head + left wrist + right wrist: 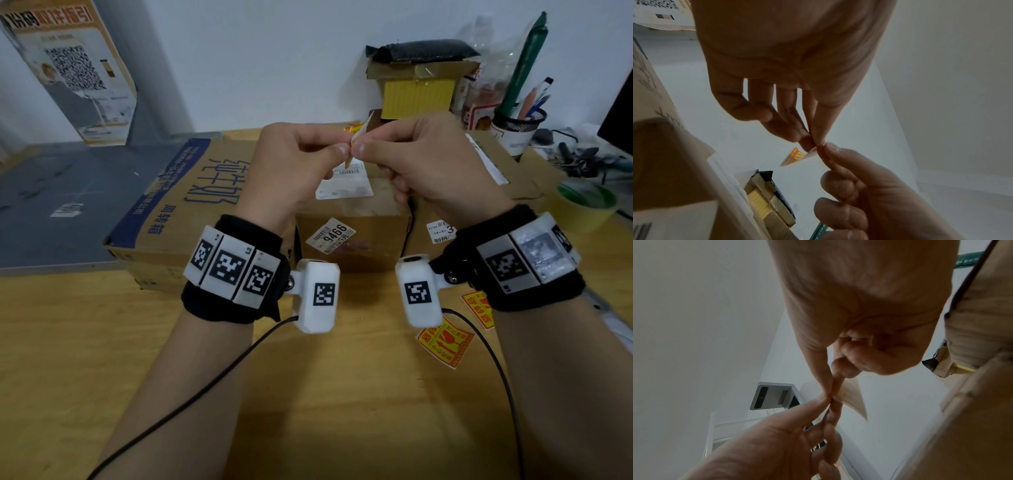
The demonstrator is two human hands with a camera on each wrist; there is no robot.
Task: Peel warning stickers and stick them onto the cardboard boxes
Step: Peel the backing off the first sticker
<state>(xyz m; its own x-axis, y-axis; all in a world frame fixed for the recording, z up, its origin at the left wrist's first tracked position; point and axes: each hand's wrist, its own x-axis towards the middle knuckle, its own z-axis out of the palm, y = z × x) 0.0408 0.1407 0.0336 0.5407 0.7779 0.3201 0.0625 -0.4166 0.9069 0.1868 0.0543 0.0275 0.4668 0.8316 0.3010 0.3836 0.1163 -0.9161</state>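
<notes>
Both hands are raised above the cardboard boxes and meet at one warning sticker (357, 132), a yellow and red label with white backing. My left hand (340, 149) pinches its edge between thumb and forefinger, and my right hand (359, 148) pinches the same edge from the other side. The left wrist view shows the sticker (795, 156) hanging past the left hand's pinch (815, 142). From the right wrist, its pale backing (853, 400) fans out beside the right hand's pinch (830, 393). Below stand a large blue-printed box (191, 205), a small box (352, 236) and a right box (479, 185).
Two more warning stickers (445, 341) (478, 306) lie on the wooden table under my right wrist. A stacked carton (418, 89), a pen holder (517, 130) and a green tape roll (585, 205) stand at the back right. A grey surface (68, 205) lies left.
</notes>
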